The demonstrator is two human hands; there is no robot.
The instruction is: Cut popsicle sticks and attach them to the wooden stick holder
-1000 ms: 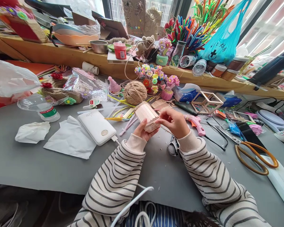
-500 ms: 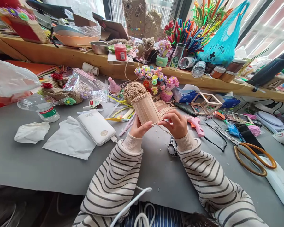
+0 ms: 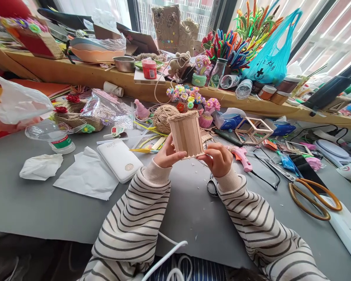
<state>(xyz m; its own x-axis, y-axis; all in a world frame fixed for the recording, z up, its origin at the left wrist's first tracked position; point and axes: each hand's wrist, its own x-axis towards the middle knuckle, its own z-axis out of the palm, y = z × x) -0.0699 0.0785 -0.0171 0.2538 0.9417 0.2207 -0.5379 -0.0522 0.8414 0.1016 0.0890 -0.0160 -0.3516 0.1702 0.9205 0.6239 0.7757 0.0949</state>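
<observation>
A small cup made of pale wooden sticks (image 3: 186,134), with twine wound round its top rim, is held upright above the grey table (image 3: 46,203). My left hand (image 3: 167,154) grips its lower left side, fingers closed round it. My right hand (image 3: 219,158) pinches the cup's bottom right edge, where a thin strand of twine runs along the base. Behind the cup lies a ball of jute twine (image 3: 161,117). Both arms wear striped sleeves.
A white power bank (image 3: 119,159) and white tissues (image 3: 86,175) lie to the left. Small scissors (image 3: 213,185), a pink glue gun (image 3: 242,156) and large orange-handled scissors (image 3: 312,193) lie to the right. A wooden stick frame (image 3: 253,130), craft flowers and a crowded wooden shelf stand behind.
The stick cup has been raised and turned from lying tilted in my hands to standing upright. Both hands moved up with it and kept their hold.
</observation>
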